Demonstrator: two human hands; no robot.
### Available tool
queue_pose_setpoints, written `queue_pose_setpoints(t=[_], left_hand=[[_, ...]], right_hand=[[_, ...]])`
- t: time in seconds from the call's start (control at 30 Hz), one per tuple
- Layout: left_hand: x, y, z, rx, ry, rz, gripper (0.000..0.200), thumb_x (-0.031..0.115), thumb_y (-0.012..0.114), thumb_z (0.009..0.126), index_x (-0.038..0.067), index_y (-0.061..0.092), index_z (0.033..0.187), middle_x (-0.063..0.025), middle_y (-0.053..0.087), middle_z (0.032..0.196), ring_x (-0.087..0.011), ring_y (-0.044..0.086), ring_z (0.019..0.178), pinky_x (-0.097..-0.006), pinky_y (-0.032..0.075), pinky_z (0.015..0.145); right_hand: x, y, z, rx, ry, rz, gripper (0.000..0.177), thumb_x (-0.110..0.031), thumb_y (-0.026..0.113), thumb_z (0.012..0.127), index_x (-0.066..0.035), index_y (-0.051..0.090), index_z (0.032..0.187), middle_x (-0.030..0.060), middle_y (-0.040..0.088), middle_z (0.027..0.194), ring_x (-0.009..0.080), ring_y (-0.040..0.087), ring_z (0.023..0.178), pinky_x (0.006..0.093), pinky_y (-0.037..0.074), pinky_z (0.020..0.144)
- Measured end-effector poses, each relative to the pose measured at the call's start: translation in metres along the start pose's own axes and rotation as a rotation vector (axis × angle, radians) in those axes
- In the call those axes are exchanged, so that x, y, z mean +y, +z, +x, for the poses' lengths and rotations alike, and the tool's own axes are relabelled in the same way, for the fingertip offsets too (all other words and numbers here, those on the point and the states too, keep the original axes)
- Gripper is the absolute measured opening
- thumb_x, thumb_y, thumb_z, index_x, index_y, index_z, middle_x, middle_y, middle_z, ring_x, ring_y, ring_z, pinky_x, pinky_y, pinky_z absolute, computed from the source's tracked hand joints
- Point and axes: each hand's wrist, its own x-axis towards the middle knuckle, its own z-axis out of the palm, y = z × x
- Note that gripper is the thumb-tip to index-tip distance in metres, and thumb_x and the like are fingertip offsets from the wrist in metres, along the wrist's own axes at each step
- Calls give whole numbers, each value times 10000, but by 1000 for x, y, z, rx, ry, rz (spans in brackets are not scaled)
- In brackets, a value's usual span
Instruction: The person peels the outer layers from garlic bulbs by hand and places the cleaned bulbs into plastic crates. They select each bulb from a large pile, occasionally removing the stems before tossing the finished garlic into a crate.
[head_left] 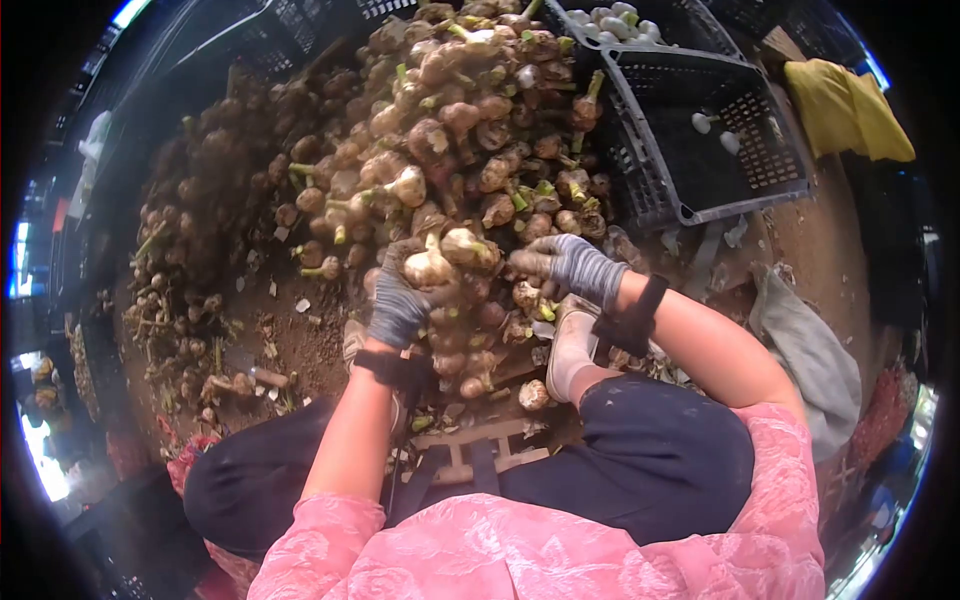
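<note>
A large heap of dirty garlic bulbs [440, 130], some with green stem stubs, lies in front of me. My left hand [400, 300], in a grey glove, has its fingers wrapped round a pale garlic bulb [429, 266] at the near side of the heap. Another bulb [465, 247] sits just right of that one, between my hands. My right hand [575, 268], also gloved, is over the heap's right edge with its fingertips together, pointing left; whatever they may hold is too small to make out.
A black plastic crate [690, 212] at the upper right holds two white bulbs; the crate behind it [700, 25] holds several. A yellow cloth [850, 110] lies beyond them. A grey sack [815, 370] is by my right arm. Bulbs and skins litter the ground.
</note>
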Motion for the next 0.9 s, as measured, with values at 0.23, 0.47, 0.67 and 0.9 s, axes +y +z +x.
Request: queue_pose_setpoints(t=[0.23, 0.47, 0.67, 0.9], left_hand=[[51, 55, 3, -244, 675, 390, 724, 85, 819, 540, 108, 408, 1135, -83, 461, 1117, -213, 478, 1052, -352, 392, 922], [31, 60, -8, -278, 247, 72, 837, 81, 809, 582, 97, 273, 1225, -65, 457, 1150, -175, 516, 1002, -327, 414, 922], [42, 61, -11, -262, 439, 64, 876, 99, 787, 576, 80, 244, 1263, -77, 424, 1078, -172, 468, 973, -313, 399, 888], [49, 50, -10, -257, 403, 126, 1004, 183, 852, 523, 104, 214, 1295, -63, 417, 1174, -169, 434, 1071, -332, 348, 972]], right_hand=[[-41, 10, -22, 62, -295, 393, 385, -308, 656, 804, -32, 583, 1062, 33, 627, 830, 105, 575, 721, 251, 476, 625], [-41, 3, -30, 54, -466, 255, 273, -205, 648, 816, -15, 624, 1011, 50, 656, 915, 88, 574, 822, 255, 466, 760], [-43, -2, -35, -51, -503, 306, 258, -153, 647, 816, -18, 614, 1034, 35, 644, 926, 88, 567, 849, 250, 469, 762], [-37, -9, -38, -113, -504, 383, 264, -124, 636, 820, -9, 603, 1056, 42, 633, 966, 93, 561, 879, 255, 469, 779]])
